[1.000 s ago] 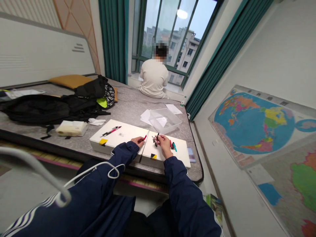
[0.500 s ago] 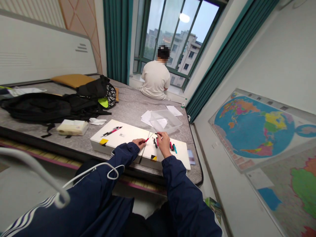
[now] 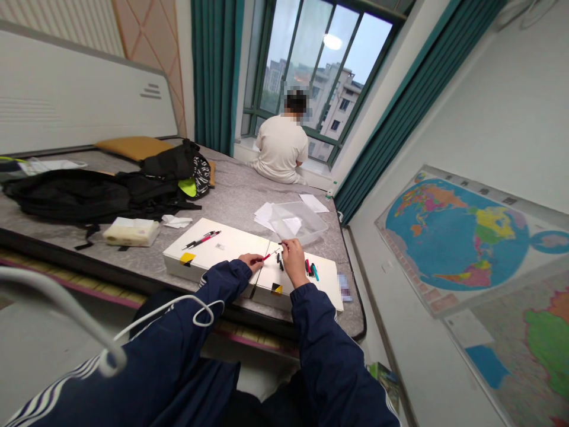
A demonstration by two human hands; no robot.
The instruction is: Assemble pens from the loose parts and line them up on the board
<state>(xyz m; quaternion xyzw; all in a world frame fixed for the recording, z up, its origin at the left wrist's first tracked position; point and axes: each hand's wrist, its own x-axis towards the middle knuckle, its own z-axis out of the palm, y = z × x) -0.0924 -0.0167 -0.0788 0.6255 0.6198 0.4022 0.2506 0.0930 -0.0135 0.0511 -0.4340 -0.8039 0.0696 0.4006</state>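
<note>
Over the gap between two white boxes, my left hand (image 3: 253, 261) pinches a red pen part (image 3: 267, 257), its tip pointing up and to the right. A thin pale rod, resembling a pen refill (image 3: 275, 251), runs from it towards my right hand (image 3: 293, 256). My right fingers are closed on a small dark pen piece (image 3: 281, 244), partly hidden by them. Beneath that hand, black pen parts (image 3: 280, 262) lie on the right box (image 3: 326, 287). Red parts (image 3: 308, 266) and a teal one (image 3: 315, 272) are just right of it.
Assembled pens (image 3: 202, 240) lie on the left box (image 3: 235, 240). Behind the boxes are a clear plastic tray (image 3: 317, 228) and paper sheets (image 3: 313, 203). Tissues (image 3: 132, 232) and a black backpack (image 3: 89, 196) are at left. A person (image 3: 282, 148) sits by the window.
The red part and the dark piece have come nearly into one line, with the pale rod between them. My hands have barely moved; the camera view has shifted slightly.
</note>
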